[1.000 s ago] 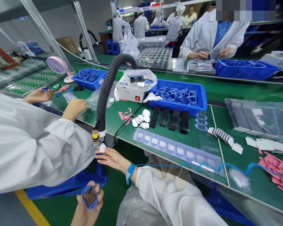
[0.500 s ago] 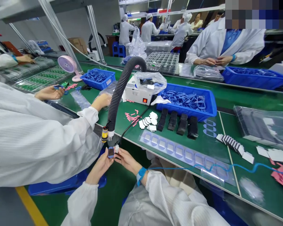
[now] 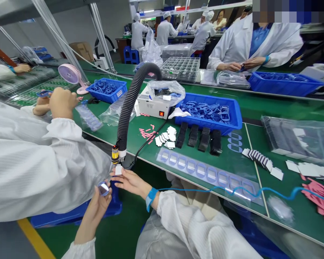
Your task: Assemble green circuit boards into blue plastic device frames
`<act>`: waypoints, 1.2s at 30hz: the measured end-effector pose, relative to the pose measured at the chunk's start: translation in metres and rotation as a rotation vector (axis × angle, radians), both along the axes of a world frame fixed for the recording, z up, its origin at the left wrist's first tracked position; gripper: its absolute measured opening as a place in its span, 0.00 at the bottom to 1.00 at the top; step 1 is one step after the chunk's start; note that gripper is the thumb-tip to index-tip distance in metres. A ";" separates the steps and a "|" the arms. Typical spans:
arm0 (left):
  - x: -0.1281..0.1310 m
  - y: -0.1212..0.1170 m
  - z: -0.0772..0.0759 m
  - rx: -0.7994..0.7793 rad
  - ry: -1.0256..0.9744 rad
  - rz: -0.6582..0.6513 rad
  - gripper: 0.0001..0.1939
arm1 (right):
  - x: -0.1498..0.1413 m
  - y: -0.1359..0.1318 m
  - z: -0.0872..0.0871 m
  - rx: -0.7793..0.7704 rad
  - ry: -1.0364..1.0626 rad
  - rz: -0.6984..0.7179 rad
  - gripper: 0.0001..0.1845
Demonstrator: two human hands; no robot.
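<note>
My left hand is closed on a small blue-framed part with a shiny face, held below the table edge. My right hand pinches a small white square piece right under the nozzle of a black corrugated hose. A blue wrist strap with a coiled blue cord circles my right wrist. The two hands are a short way apart.
A co-worker in white sits close on my left, a sleeve beside my hands. On the green table lie a clear strip of blue frames, black stacks, white squares, pink tabs, a blue bin and a white box.
My hands have parted: the left one drew the blue-framed part down and to the left, while the right one stays under the nozzle with the white piece.
</note>
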State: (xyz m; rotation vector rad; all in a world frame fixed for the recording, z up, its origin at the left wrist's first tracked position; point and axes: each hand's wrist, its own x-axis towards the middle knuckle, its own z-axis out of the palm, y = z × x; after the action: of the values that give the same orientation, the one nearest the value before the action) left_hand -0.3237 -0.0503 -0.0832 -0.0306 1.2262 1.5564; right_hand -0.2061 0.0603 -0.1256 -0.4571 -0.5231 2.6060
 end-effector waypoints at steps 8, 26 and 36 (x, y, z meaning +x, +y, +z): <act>0.019 0.056 -0.002 -0.041 0.014 -0.117 0.09 | 0.068 -0.039 0.011 -0.043 -0.101 -0.073 0.13; 0.196 0.003 0.107 0.340 -0.271 -0.512 0.16 | 0.219 -0.066 0.140 0.005 0.048 -0.448 0.18; 0.243 0.001 0.117 0.375 -0.420 -0.518 0.13 | 0.257 -0.074 0.145 0.099 -0.071 -0.534 0.19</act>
State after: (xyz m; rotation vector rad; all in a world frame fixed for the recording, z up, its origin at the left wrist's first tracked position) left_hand -0.0809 -0.0489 0.0338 0.1825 0.5422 1.2155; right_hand 0.0510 -0.0141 0.0193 -0.5691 -0.4733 2.0508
